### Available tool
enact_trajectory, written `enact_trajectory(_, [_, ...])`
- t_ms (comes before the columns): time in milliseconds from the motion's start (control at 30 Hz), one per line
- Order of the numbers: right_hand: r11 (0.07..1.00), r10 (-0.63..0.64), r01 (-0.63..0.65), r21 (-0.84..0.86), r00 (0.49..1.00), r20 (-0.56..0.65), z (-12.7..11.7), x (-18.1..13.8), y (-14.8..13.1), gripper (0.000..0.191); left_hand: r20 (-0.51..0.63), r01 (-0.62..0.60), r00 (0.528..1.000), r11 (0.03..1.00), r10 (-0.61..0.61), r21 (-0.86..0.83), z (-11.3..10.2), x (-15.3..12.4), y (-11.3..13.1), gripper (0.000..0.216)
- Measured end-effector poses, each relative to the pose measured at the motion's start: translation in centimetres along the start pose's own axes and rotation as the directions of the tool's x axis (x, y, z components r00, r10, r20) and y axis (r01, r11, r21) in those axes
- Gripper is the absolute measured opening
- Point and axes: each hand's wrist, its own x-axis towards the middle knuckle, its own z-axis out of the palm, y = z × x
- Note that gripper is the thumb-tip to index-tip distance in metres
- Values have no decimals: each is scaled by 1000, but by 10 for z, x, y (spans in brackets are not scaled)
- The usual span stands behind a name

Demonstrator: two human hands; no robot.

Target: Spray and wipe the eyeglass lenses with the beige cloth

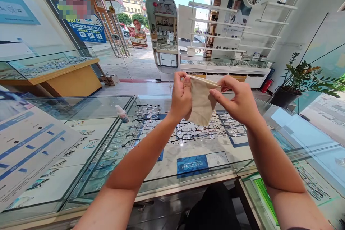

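Note:
I hold a beige cleaning cloth (202, 102) up in the air in front of me, above a glass display counter (172, 172). My left hand (181, 97) pinches its upper left corner. My right hand (238, 100) pinches the upper right edge between thumb and fingers. The cloth hangs down between both hands in a loose fold. Under the counter glass lie several pairs of eyeglasses (185, 137) in rows.
A small white spray bottle (122, 114) lies on the counter glass to the left. A blue label (192, 165) sits under the glass near me. An oval mirror (162, 28), wall shelves and a potted plant (302, 79) stand beyond the counter.

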Motion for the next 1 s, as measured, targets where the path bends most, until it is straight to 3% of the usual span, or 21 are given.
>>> enact_trajectory(233, [978, 63, -27, 205, 984, -169, 25, -4, -8, 27, -104, -58, 993, 998, 61, 29, -1, 0, 7, 45])
enact_trajectory(433, [958, 104, -57, 280, 982, -156, 25, -6, -12, 32, -72, -73, 995, 997, 75, 31, -4, 3, 10, 52])
enact_trajectory(567, [967, 102, -34, 254, 960, -261, 24, -5, -9, 33, -14, -84, 996, 996, 83, -15, -7, 5, 11, 54])
enact_trajectory(700, [970, 91, -6, 244, 935, -342, 22, 1, 0, 33, -2, -67, 998, 996, 68, 51, -12, 5, 14, 53])
enact_trajectory(867, [931, 194, -106, 348, 954, -228, 22, 15, 30, 36, 139, 47, 989, 999, -45, -13, -16, 8, 23, 47])
enact_trajectory(1000, [747, 440, -312, 588, 894, -85, 37, 25, 64, 48, 261, 217, 945, 975, -197, -49, -17, 13, 24, 42])
